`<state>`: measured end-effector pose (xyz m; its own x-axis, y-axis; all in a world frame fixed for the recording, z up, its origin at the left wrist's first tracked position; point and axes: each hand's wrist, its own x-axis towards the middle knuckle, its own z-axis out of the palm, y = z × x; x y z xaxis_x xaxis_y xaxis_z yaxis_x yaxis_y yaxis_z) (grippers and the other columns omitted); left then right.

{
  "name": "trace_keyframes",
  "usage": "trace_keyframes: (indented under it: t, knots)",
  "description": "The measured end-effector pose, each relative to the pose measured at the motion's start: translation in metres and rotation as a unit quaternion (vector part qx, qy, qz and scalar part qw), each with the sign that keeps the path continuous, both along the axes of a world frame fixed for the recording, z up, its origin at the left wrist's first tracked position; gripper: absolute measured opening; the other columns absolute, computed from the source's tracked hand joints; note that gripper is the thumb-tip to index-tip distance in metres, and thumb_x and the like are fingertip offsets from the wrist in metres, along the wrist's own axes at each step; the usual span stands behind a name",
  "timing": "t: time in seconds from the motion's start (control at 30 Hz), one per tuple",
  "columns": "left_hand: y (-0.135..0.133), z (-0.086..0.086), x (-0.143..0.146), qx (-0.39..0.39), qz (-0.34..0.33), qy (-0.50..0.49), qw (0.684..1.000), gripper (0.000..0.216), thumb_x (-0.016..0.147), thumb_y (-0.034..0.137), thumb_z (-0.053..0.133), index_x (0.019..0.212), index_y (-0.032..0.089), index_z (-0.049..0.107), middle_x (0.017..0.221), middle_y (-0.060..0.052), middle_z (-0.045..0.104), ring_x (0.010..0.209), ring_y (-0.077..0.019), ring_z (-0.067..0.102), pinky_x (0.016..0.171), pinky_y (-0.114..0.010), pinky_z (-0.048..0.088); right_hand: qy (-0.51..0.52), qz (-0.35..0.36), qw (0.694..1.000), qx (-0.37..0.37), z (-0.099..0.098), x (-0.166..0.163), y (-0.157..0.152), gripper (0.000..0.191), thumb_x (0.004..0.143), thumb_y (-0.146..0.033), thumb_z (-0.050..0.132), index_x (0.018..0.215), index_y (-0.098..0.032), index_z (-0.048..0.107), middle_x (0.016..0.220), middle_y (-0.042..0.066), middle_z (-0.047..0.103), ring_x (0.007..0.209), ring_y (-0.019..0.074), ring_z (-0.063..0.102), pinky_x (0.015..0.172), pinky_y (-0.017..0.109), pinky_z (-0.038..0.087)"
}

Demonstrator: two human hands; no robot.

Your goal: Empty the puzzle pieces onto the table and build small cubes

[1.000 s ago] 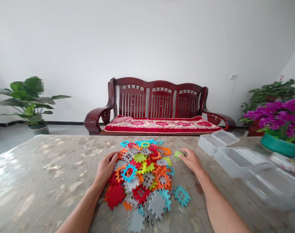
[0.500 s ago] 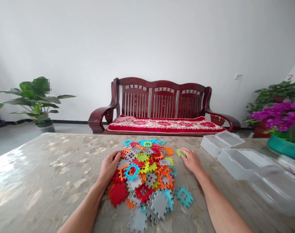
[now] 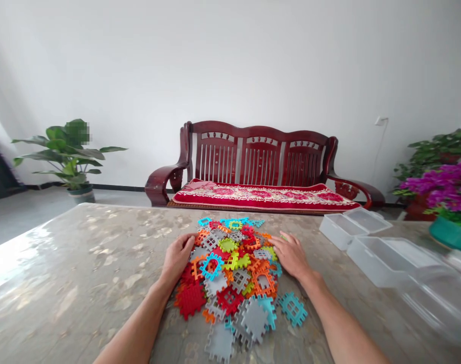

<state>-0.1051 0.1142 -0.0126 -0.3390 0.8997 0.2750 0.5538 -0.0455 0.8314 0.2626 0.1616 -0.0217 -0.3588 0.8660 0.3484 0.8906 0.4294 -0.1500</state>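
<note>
A heap of plastic interlocking building pieces [image 3: 230, 273] in red, orange, blue, green and grey lies between my hands. Many have notched edges, some with window-like cutouts. My left hand [image 3: 178, 255] rests against the heap's left side, fingers extended and thumb along its edge, holding nothing that I can see. On the far right side, my right hand [image 3: 292, 254] lies with fingers spread, its fingertips at the heap's edge. A sliver of green shows by those fingers, mostly covered. A blue window piece [image 3: 293, 309] sits apart, nearer me on the right.
Clear plastic boxes [image 3: 378, 259] stand on the table's right side, near a teal pot [image 3: 451, 233] of purple flowers. A patterned cover lies over the table [image 3: 82, 283]. Beyond it is a wooden bench [image 3: 259, 151] with a red cushion; a potted plant [image 3: 71, 156] stands at left.
My right hand has moved left from beside the heap to its edge, and the green piece by its fingers is now mostly hidden. The view has shifted slightly; my left hand stays against the heap.
</note>
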Motion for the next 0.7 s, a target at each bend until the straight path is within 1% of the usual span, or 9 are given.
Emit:
trace_keyframes:
  t: [0.17, 0.23, 0.33, 0.4, 0.47, 0.5, 0.57, 0.63, 0.7]
  knots:
    - [-0.001, 0.0, 0.001, -0.001, -0.01, -0.018, 1.0, 0.044, 0.079, 0.048, 0.045, 0.099, 0.019, 0.071, 0.098, -0.005, 0.074, 0.091, -0.0233, 0.066, 0.087, -0.032, 0.048, 0.013, 0.022, 1.0, 0.003, 0.004, -0.008, -0.007, 0.038, 0.09, -0.02, 0.042, 0.115, -0.033, 0.067, 0.122, -0.003, 0.066, 0.123, 0.025, 0.047, 0.109, 0.047, 0.026]
    - [-0.001, 0.001, 0.001, -0.002, -0.011, -0.015, 1.0, 0.044, 0.079, 0.048, 0.045, 0.098, 0.018, 0.071, 0.097, -0.006, 0.074, 0.091, -0.0235, 0.066, 0.087, -0.032, 0.048, 0.045, 0.01, 0.999, 0.013, 0.008, -0.01, -0.007, 0.039, 0.089, -0.017, 0.042, 0.112, -0.032, 0.069, 0.121, -0.001, 0.067, 0.121, 0.0242, 0.049, 0.108, 0.046, 0.029]
    - [-0.001, 0.001, 0.001, -0.002, -0.008, -0.012, 1.0, 0.044, 0.079, 0.047, 0.044, 0.098, 0.017, 0.071, 0.095, -0.006, 0.074, 0.089, -0.0235, 0.066, 0.087, -0.033, 0.048, 0.125, -0.006, 0.992, 0.025, 0.018, -0.017, -0.007, 0.038, 0.086, -0.016, 0.042, 0.109, -0.027, 0.071, 0.117, 0.002, 0.068, 0.116, 0.0228, 0.052, 0.104, 0.044, 0.035]
    - [0.0, 0.0, 0.0, 0.001, -0.007, -0.015, 1.0, 0.044, 0.079, 0.047, 0.045, 0.097, 0.017, 0.071, 0.095, -0.006, 0.074, 0.088, -0.0236, 0.066, 0.087, -0.034, 0.048, 0.184, 0.022, 0.983, 0.01, 0.029, -0.028, -0.011, 0.035, 0.085, -0.019, 0.044, 0.109, -0.025, 0.07, 0.114, 0.003, 0.069, 0.111, 0.0217, 0.056, 0.1, 0.041, 0.04]
    - [0.001, -0.002, -0.001, 0.002, -0.006, -0.018, 1.0, 0.044, 0.079, 0.047, 0.045, 0.098, 0.017, 0.071, 0.094, -0.006, 0.074, 0.087, -0.0238, 0.066, 0.086, -0.034, 0.049, 0.224, 0.074, 0.972, -0.019, 0.042, -0.046, -0.019, 0.033, 0.086, -0.022, 0.047, 0.111, -0.025, 0.069, 0.112, 0.003, 0.07, 0.108, 0.0205, 0.058, 0.097, 0.038, 0.043]
    - [0.001, -0.003, -0.001, 0.001, -0.006, -0.018, 1.0, 0.044, 0.079, 0.047, 0.045, 0.098, 0.017, 0.071, 0.094, -0.006, 0.074, 0.087, -0.0238, 0.066, 0.086, -0.034, 0.049, 0.229, 0.103, 0.968, -0.027, 0.049, -0.057, -0.024, 0.032, 0.087, -0.023, 0.048, 0.111, -0.025, 0.069, 0.112, 0.003, 0.07, 0.108, 0.0199, 0.058, 0.097, 0.037, 0.043]
    - [0.002, -0.004, -0.002, -0.005, -0.008, -0.013, 1.0, 0.044, 0.08, 0.047, 0.045, 0.099, 0.017, 0.071, 0.095, -0.006, 0.074, 0.088, -0.0238, 0.066, 0.087, -0.034, 0.048, 0.201, 0.159, 0.966, -0.028, 0.061, -0.078, -0.033, 0.028, 0.088, -0.025, 0.05, 0.109, -0.027, 0.069, 0.114, 0.002, 0.069, 0.112, 0.019, 0.055, 0.1, 0.037, 0.041]
    - [0.001, -0.004, -0.002, -0.01, -0.009, -0.009, 1.0, 0.044, 0.08, 0.046, 0.044, 0.101, 0.018, 0.071, 0.097, -0.006, 0.074, 0.089, -0.0236, 0.066, 0.087, -0.034, 0.048, 0.158, 0.184, 0.97, -0.016, 0.069, -0.097, -0.038, 0.028, 0.088, -0.028, 0.054, 0.113, -0.027, 0.068, 0.119, 0.001, 0.067, 0.113, 0.0196, 0.054, 0.101, 0.037, 0.039]
    - [0.0, -0.002, -0.001, -0.008, -0.011, -0.007, 1.0, 0.044, 0.08, 0.046, 0.043, 0.1, 0.018, 0.071, 0.098, -0.006, 0.074, 0.089, -0.0236, 0.066, 0.087, -0.034, 0.048, 0.117, 0.188, 0.975, -0.005, 0.071, -0.111, -0.039, 0.029, 0.085, -0.03, 0.061, 0.113, -0.028, 0.068, 0.12, 0.001, 0.067, 0.112, 0.0209, 0.054, 0.102, 0.039, 0.037]
